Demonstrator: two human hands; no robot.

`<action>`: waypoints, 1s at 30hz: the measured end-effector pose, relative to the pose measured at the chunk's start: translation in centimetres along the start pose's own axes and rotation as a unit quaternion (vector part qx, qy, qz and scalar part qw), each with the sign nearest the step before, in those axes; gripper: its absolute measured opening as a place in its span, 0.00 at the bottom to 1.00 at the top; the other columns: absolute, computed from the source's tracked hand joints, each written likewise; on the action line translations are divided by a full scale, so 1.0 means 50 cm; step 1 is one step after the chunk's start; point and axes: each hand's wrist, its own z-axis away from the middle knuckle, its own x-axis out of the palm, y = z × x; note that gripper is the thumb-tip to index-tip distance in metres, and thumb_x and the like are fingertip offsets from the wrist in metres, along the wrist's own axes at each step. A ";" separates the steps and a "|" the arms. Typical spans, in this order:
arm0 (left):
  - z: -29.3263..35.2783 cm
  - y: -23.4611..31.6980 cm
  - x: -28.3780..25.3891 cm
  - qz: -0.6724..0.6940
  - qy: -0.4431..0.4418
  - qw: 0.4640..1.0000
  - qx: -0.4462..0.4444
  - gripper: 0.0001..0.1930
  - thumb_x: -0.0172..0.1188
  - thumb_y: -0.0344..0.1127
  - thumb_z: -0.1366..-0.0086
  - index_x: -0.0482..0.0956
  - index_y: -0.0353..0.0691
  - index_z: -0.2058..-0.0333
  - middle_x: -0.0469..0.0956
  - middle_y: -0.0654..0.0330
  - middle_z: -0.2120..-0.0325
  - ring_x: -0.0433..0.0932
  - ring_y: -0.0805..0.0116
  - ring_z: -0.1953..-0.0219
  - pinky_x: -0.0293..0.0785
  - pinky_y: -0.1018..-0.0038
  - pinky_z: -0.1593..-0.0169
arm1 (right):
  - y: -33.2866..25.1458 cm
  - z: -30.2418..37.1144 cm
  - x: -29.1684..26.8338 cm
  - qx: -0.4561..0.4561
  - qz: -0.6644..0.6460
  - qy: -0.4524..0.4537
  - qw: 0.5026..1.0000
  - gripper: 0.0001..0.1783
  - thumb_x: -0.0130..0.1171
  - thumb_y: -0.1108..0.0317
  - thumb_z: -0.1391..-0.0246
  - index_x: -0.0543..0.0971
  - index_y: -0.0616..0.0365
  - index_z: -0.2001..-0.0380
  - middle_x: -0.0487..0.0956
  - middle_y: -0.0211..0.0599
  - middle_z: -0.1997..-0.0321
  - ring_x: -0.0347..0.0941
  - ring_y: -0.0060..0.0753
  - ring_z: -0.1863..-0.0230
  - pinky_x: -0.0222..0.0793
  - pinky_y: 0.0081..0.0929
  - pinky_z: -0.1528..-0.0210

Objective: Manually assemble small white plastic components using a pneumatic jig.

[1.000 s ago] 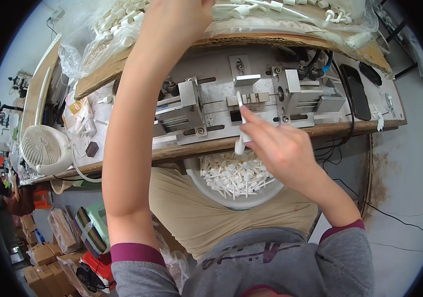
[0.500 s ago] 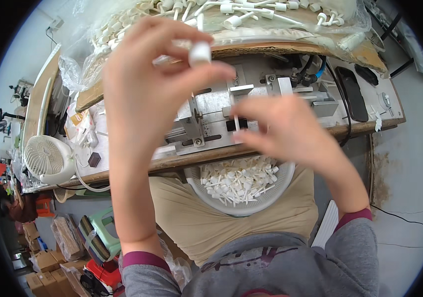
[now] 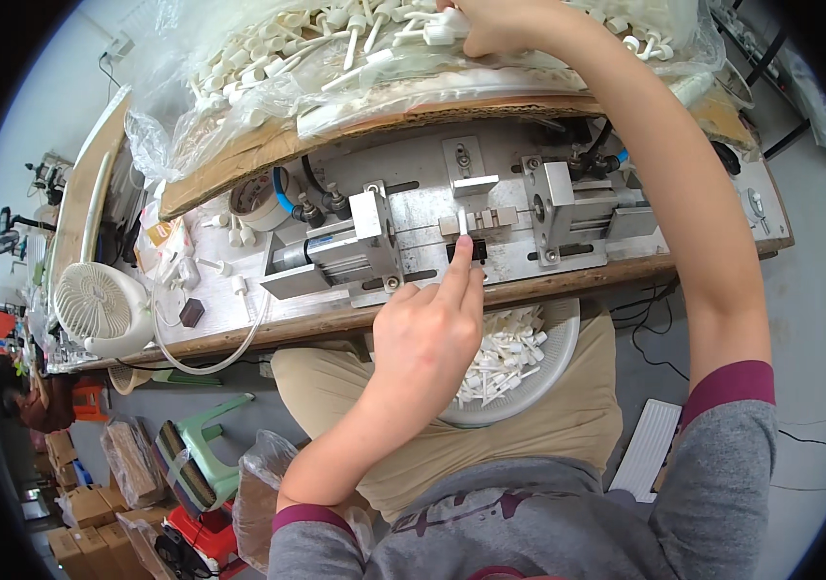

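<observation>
- A clear plastic bag (image 3: 268, 87) at the far edge of the counter (image 3: 529, 290) holds a heap of white pump parts. A grey bowl (image 3: 553, 372) on my lap holds more small white pieces.
- Change since half a second ago: my right hand (image 3: 505, 24) has gone from the fixture up to the bag. My left hand (image 3: 427, 343) has come down from mid-air to the metal fixture (image 3: 461, 232); I no longer see the white cap it held.
- A thin white tube (image 3: 462, 220) stands upright in the fixture's central slot, between the two clamp blocks.
- Left fingers (image 3: 459, 266): index extended, the rest curled; the tip lies just below the tube's base. I cannot tell whether it touches.
- Right fingers are closed among the white parts in the bag, apparently pinching one.
- A white fan (image 3: 99, 304) stands at the counter's left end.
</observation>
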 end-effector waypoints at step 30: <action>0.008 -0.011 -0.055 0.586 0.156 0.782 -0.143 0.24 0.68 0.18 0.39 0.80 0.33 0.42 0.83 0.51 0.51 0.84 0.68 0.54 0.86 0.73 0.53 | -0.115 0.381 0.117 -0.238 -0.234 0.338 0.880 0.22 0.74 0.72 0.61 0.88 0.60 0.57 0.76 0.33 0.59 0.77 0.32 0.61 0.75 0.26 0.61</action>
